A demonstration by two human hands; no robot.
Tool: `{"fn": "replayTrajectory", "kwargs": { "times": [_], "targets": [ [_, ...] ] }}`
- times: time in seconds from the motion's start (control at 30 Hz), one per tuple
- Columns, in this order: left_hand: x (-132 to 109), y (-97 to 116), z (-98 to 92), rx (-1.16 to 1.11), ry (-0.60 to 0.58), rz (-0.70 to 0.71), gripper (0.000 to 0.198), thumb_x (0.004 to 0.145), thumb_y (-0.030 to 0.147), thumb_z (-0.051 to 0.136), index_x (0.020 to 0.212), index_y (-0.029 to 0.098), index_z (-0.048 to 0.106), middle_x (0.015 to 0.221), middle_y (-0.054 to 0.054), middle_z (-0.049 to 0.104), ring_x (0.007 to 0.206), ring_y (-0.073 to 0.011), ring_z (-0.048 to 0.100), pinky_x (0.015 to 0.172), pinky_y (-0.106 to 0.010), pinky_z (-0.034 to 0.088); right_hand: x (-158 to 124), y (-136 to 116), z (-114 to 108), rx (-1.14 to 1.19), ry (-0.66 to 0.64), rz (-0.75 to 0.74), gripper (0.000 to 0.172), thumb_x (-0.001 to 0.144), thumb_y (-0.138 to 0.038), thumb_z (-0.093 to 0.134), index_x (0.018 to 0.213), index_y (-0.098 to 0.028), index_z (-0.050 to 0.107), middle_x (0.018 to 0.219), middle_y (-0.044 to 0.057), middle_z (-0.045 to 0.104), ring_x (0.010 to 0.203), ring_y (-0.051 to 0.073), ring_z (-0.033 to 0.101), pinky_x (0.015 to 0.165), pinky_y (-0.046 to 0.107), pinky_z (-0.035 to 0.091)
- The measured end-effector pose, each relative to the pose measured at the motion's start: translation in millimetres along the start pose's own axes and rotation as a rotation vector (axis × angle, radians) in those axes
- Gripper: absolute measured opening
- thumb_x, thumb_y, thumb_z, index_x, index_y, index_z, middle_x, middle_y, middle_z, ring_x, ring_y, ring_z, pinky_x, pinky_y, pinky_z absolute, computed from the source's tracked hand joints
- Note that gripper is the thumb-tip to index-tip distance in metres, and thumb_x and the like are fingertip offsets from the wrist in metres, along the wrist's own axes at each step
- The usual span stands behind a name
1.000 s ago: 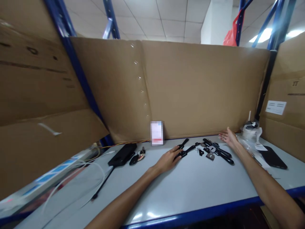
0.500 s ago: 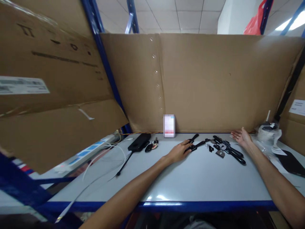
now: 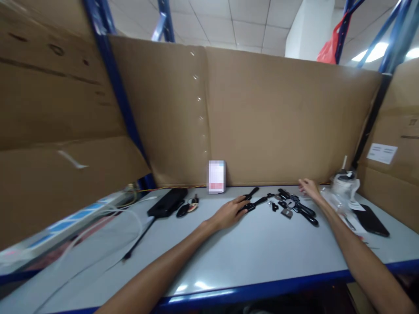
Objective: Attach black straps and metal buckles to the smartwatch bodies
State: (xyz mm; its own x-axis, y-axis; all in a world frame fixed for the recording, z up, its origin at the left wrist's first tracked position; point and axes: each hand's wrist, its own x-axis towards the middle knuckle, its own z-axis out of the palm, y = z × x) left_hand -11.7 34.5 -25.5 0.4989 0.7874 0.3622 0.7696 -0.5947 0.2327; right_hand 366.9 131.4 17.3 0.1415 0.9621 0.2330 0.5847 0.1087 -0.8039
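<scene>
My left hand (image 3: pixel 229 213) lies palm down on the table, its fingers spread over black-handled tools (image 3: pixel 251 206). Near the back of the table, my right hand (image 3: pixel 309 189) is beside the pile, its fingers partly curled; whether anything is between them is too small to tell. Between my hands lie small black and grey metal parts (image 3: pixel 287 213) and several black handles (image 3: pixel 306 212). A lit phone (image 3: pixel 216 176) leans upright against the cardboard at the back.
A black power bank (image 3: pixel 167 203) with a cable and a key fob (image 3: pixel 182 211) lie left. A power strip (image 3: pixel 75 218) runs along the left edge. At right are a plastic-wrapped cup (image 3: pixel 343 183) and a black phone (image 3: pixel 372 220). Cardboard walls (image 3: pixel 288 126) enclose the table.
The view has turned to the right, so things appear further left. My right hand's fingers, spread before, are now more curled. My left hand stays on the black tools.
</scene>
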Motion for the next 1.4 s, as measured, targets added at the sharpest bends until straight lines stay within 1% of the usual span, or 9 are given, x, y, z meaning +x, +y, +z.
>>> {"fn": "replayTrajectory", "kwargs": {
  "times": [0.03,0.1,0.23,0.4,0.67,0.9,1.1,1.27,1.4],
  "targets": [
    [1,-4,1.1,-0.006,0.007,0.019,0.043,0.099,0.040,0.043,0.136,0.024,0.058,0.149,-0.008,0.051,0.138,-0.0270,0.048,0.115,-0.043,0.040,-2,-2,2,-0.078,0.001,-0.037,0.019,0.092,-0.034,0.058,0.089,-0.017,0.066,0.097,0.013,0.074,0.095,0.023,0.070,0.083,0.032,0.053],
    [1,-11,3.1,-0.005,0.026,0.022,0.044,0.099,0.043,0.042,0.137,0.024,0.058,0.148,-0.008,0.052,0.138,-0.0270,0.048,0.115,-0.044,0.040,-6,-4,7,-0.217,-0.008,-0.107,0.010,0.085,-0.028,0.066,0.085,-0.019,0.070,0.101,0.012,0.075,0.105,0.024,0.067,0.090,0.031,0.049],
    [-1,-18,4.0,0.022,0.027,-0.029,0.046,0.099,0.043,0.042,0.138,0.024,0.057,0.149,-0.010,0.051,0.136,-0.0284,0.050,0.113,-0.045,0.042,-14,-6,14,-0.403,-0.055,-0.189,0.015,0.087,-0.026,0.062,0.089,-0.020,0.075,0.100,0.011,0.077,0.099,0.023,0.069,0.086,0.028,0.048],
    [-2,-15,2.1,0.010,0.009,-0.037,0.045,0.099,0.041,0.041,0.137,0.021,0.058,0.150,-0.011,0.050,0.137,-0.0283,0.048,0.114,-0.046,0.040,-15,0,13,-0.519,-0.053,-0.204,0.019,0.087,-0.024,0.059,0.093,-0.019,0.076,0.101,0.011,0.077,0.102,0.024,0.069,0.083,0.027,0.047],
    [-2,-11,1.5,0.003,-0.012,-0.054,0.043,0.099,0.033,0.042,0.137,0.021,0.056,0.152,-0.009,0.048,0.140,-0.0259,0.045,0.116,-0.044,0.039,-7,12,12,-0.574,-0.038,-0.179,0.022,0.088,-0.024,0.057,0.097,-0.019,0.077,0.101,0.009,0.077,0.100,0.023,0.069,0.078,0.025,0.047],
    [-3,-7,-2.0,0.032,-0.040,-0.048,0.045,0.099,0.033,0.040,0.138,0.017,0.055,0.152,-0.012,0.047,0.144,-0.0267,0.040,0.118,-0.045,0.036,-7,11,13,-0.593,-0.034,-0.171,0.024,0.088,-0.025,0.056,0.098,-0.019,0.077,0.103,0.012,0.076,0.102,0.024,0.068,0.081,0.026,0.046],
    [-3,-10,-0.4,0.033,-0.051,-0.045,0.045,0.100,0.036,0.038,0.140,0.020,0.052,0.150,-0.009,0.051,0.145,-0.0280,0.036,0.117,-0.048,0.036,-10,9,14,-0.606,-0.041,-0.157,0.025,0.087,-0.025,0.056,0.098,-0.019,0.077,0.104,0.011,0.076,0.102,0.024,0.069,0.080,0.026,0.046],
    [-3,-10,-2.7,0.041,-0.051,-0.024,0.044,0.100,0.035,0.040,0.139,0.020,0.053,0.141,-0.010,0.060,0.144,-0.0298,0.038,0.114,-0.048,0.040,-12,7,14,-0.621,-0.055,-0.150,0.026,0.088,-0.024,0.055,0.099,-0.020,0.077,0.105,0.012,0.076,0.101,0.024,0.068,0.079,0.026,0.045],
    [-3,-9,-3.8,0.044,-0.034,-0.014,0.043,0.099,0.031,0.042,0.139,0.020,0.054,0.139,-0.010,0.060,0.142,-0.0300,0.041,0.114,-0.049,0.041,-14,5,14,-0.631,-0.067,-0.149,0.026,0.089,-0.026,0.055,0.100,-0.019,0.077,0.106,0.011,0.076,0.101,0.023,0.068,0.078,0.024,0.044]
  ]
}}
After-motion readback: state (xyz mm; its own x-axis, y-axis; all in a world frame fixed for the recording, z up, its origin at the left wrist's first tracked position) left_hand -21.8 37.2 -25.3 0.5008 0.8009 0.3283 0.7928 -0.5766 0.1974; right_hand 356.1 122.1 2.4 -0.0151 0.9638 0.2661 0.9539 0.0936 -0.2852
